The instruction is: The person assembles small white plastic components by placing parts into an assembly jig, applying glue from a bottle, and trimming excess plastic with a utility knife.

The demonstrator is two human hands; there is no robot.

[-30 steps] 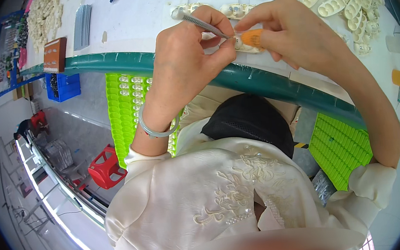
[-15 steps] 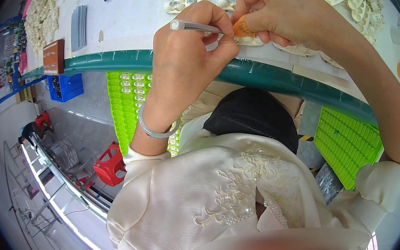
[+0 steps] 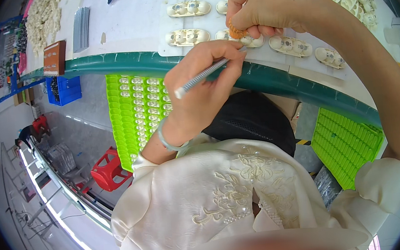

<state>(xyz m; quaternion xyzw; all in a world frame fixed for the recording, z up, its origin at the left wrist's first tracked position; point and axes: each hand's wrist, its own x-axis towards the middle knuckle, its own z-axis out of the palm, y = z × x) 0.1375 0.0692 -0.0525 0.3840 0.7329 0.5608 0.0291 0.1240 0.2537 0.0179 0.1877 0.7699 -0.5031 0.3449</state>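
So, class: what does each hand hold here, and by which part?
The left hand pinches a thin grey tool near its working end. The right hand grips a small orange piece in its fingertips, above a cream part.

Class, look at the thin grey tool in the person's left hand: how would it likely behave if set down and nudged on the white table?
The grey tool looks slim, straight and rod-like, so it is probably stiff and light. Its round shaft suggests it may roll on the table near the green edge. The left hand grips it pen-style, so it seems easy to hold.
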